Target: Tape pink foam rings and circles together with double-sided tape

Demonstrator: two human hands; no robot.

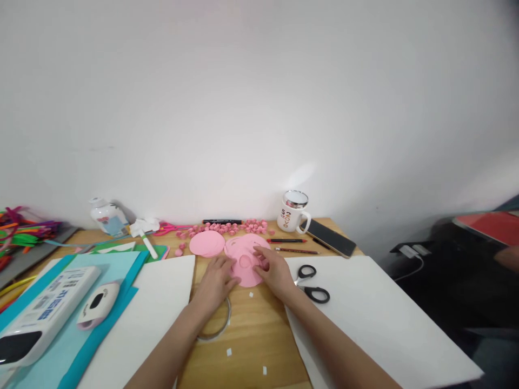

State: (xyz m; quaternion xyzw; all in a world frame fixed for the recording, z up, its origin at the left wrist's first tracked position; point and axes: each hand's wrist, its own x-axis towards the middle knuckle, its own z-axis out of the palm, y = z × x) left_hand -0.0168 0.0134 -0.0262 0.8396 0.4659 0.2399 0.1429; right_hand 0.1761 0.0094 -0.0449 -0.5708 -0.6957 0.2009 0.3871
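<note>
Between my two hands is a pink paper circle (248, 278) with a small raised round piece at its centre. My left hand (217, 281) grips its left edge, thumb near the lower rim. At the right edge, the curled fingers and thumb of my right hand (276, 269) hold the paper. More pink circles lie just behind, partly covered by it. A stack of plain pink circles (207, 243) sits to the left. Below my left wrist a roll of tape (227, 319) is partly hidden by the forearm. Black-handled scissors (315, 294) lie beside my right hand.
Small pink pieces (231, 229) line the wall, near a black marker (222, 221). A white mug (288, 216), phone (330, 237) and pencils (298, 250) stand or lie at the back right. White sheets (377, 319) flank both sides; a glue gun-like white device (98, 305) rests left.
</note>
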